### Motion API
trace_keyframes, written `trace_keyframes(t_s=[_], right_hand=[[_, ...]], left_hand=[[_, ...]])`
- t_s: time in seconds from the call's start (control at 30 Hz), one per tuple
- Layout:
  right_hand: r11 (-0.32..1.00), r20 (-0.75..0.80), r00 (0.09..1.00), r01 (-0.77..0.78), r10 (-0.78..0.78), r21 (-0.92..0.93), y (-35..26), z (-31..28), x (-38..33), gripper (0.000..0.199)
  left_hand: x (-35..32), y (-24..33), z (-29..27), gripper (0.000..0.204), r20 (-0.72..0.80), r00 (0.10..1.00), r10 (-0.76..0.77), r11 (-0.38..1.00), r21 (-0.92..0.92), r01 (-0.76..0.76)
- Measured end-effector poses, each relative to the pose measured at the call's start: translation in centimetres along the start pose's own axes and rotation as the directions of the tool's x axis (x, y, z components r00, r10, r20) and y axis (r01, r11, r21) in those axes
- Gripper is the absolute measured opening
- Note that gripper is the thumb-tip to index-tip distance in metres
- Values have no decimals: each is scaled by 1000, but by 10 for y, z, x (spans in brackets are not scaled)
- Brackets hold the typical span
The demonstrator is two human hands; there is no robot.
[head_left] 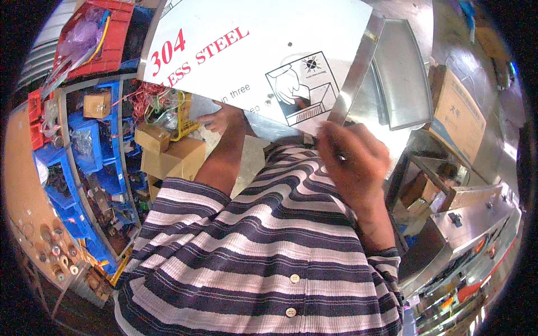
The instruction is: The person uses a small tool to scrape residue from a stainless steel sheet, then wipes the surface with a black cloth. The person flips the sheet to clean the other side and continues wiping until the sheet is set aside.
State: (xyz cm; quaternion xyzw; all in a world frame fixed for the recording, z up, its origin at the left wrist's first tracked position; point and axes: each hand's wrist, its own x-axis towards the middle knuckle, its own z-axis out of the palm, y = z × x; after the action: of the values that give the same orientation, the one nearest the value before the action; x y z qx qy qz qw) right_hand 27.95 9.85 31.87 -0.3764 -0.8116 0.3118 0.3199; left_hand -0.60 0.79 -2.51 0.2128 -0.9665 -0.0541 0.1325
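A person in a striped, buttoned shirt (269,235) stands over a large white-faced panel (241,56) printed with red lettering and a small black drawing, in a space lined with parts and boxes. The panel lies ahead of the torso, set at a slant, its near edge running down from left to right toward a corner close to the body. From that corner, a bare metal strip (363,64) follows the right side away from the person and to the right; the far end is cut off by the frame, so its long axis cannot be told. The right hand (354,157) is the nearer to this corner, fingers curled beside it, though whether they pinch anything cannot be made out. Well apart from it, the left hand (217,119) is just below the near edge, toward the left, its fingers partly hidden and its grip unclear. To the right of the panel lie curved-edged grey pieces (406,73), with a cardboard box (458,115) beyond them. At left, blue bins (84,148) fill a rack below a red crate (103,47).
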Motion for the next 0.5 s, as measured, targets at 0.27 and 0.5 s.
trace_keyframes(t_s=[0.27, 0.5], right_hand=[[753, -567, 567, -639, 598, 155, 81, -83, -91, 16], [581, -409, 541, -813, 735, -33, 138, -71, -177, 19]], left_hand=[[-3, 9, 0, 113, 80, 989, 126, 992, 3, -127], [-6, 14, -6, 112, 94, 981, 168, 986, -30, -166]])
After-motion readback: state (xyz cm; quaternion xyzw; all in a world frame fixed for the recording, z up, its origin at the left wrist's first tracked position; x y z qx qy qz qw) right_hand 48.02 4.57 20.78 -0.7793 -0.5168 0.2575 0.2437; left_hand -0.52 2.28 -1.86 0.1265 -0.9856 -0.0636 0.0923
